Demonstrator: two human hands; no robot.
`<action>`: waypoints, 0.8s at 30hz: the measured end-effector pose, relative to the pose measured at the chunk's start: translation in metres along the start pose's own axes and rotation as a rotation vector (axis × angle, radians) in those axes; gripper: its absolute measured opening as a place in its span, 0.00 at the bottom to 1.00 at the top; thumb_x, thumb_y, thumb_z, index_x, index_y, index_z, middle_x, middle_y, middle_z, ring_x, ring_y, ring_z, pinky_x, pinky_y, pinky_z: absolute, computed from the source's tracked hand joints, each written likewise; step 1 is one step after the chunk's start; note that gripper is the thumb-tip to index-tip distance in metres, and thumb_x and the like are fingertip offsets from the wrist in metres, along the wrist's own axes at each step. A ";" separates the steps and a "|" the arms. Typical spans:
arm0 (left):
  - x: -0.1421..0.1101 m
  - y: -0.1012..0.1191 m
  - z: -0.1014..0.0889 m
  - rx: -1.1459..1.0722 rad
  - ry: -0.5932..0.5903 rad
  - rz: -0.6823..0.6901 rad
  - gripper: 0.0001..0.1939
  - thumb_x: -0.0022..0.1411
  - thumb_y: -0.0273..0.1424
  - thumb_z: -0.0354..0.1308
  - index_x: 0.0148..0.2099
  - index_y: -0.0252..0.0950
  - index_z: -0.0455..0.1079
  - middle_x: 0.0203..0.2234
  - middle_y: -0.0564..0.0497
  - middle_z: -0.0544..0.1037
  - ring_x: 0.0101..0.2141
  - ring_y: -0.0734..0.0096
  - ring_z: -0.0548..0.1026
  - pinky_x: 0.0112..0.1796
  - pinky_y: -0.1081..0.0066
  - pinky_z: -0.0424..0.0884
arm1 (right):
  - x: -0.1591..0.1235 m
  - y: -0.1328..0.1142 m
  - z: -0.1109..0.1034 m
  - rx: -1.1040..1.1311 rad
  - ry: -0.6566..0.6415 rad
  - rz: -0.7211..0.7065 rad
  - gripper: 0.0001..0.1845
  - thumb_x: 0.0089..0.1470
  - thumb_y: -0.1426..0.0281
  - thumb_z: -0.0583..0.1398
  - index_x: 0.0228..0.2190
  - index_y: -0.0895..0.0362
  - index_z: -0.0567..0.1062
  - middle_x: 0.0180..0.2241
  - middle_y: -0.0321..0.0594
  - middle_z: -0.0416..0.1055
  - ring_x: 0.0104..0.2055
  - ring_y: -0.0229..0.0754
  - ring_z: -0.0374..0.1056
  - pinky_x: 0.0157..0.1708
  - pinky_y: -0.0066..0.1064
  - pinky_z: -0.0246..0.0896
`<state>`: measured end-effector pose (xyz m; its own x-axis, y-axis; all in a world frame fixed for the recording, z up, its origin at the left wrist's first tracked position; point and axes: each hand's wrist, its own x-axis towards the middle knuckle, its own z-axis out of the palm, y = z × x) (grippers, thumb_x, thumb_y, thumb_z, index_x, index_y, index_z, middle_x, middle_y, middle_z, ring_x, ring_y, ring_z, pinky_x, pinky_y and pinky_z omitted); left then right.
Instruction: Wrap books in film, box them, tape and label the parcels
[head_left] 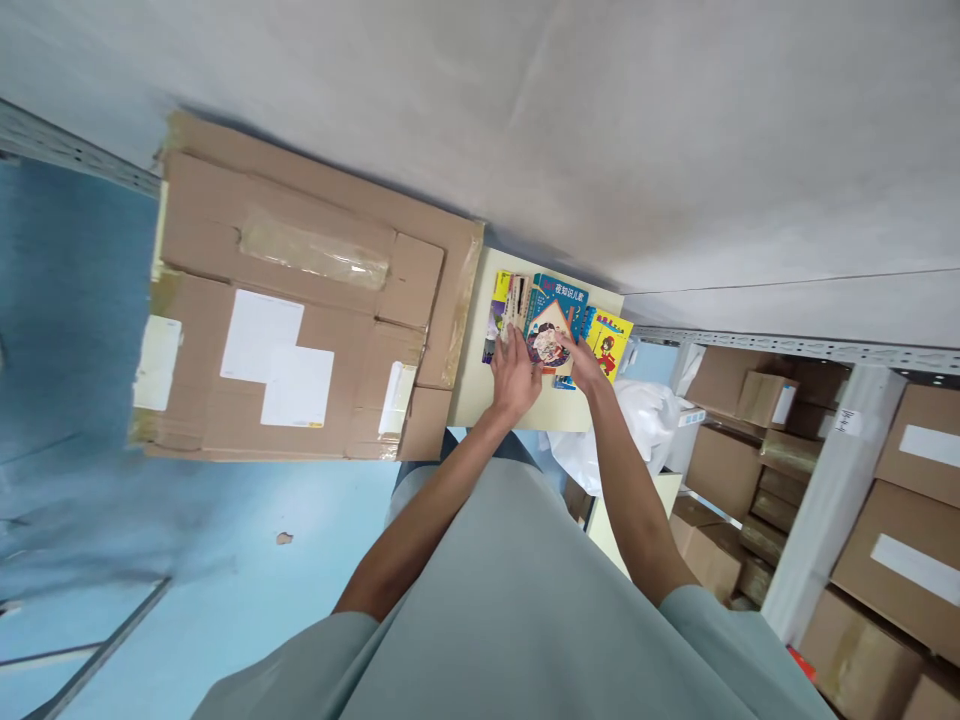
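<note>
Blue book [574, 300]: lay face up between the two hands on the cream table [555, 412], its printed cover running ahead of the fingers.
Right hand [586, 365]: was set at the near right side of the blue book, thumb over the cover; the other fingers were largely hidden, so whether the grip had closed could not be told.
Left hand [517, 380]: lay with fingers stretched forward over the light-coloured books [516, 297], close by the blue book's left side; whether it pinched anything could not be told.
Left of the grip: a yellow and purple book [496, 305] sat just beyond the left fingers; farther out stood the large carton [352, 335].
Right of the grip: a yellow book [616, 335] lay just beside the right hand; a white plastic bag [652, 415] was beside the right forearm.
Weight and stiffness: the blue book was judged light, its cover bending somewhat under pressure.
Surface: the cover was judged smooth, possibly glossy, liable to slide against a neighbour.
Fragility: corners and page edges were judged most prone to creasing.
Recommended hold: both long sides, thumbs above and fingers beneath, clear of the corners.
</note>
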<state>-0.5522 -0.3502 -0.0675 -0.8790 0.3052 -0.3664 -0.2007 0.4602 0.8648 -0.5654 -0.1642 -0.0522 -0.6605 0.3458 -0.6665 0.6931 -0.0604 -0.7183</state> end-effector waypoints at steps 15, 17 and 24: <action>0.037 -0.015 -0.032 -0.104 0.161 -0.193 0.26 0.81 0.34 0.46 0.73 0.30 0.66 0.70 0.28 0.72 0.73 0.46 0.69 0.73 0.48 0.64 | -0.029 -0.020 0.014 0.018 -0.050 0.124 0.40 0.36 0.54 0.85 0.50 0.54 0.85 0.48 0.48 0.89 0.59 0.63 0.82 0.65 0.58 0.77; 0.053 -0.015 -0.035 -0.085 0.149 -0.308 0.23 0.80 0.32 0.46 0.69 0.30 0.70 0.63 0.29 0.78 0.68 0.45 0.75 0.70 0.47 0.68 | -0.029 -0.016 0.014 0.050 -0.069 0.144 0.39 0.38 0.54 0.84 0.50 0.54 0.85 0.48 0.48 0.89 0.60 0.62 0.82 0.66 0.57 0.77; 0.080 -0.007 -0.061 0.086 0.044 -0.350 0.09 0.71 0.26 0.59 0.48 0.29 0.79 0.51 0.25 0.82 0.58 0.35 0.81 0.60 0.43 0.75 | -0.031 0.000 0.010 0.134 -0.056 0.116 0.35 0.41 0.55 0.84 0.49 0.54 0.84 0.46 0.45 0.89 0.58 0.59 0.83 0.65 0.56 0.78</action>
<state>-0.6475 -0.3794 -0.0818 -0.7819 0.0813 -0.6180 -0.4572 0.5991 0.6573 -0.5479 -0.1845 -0.0332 -0.5960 0.2765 -0.7539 0.7234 -0.2226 -0.6535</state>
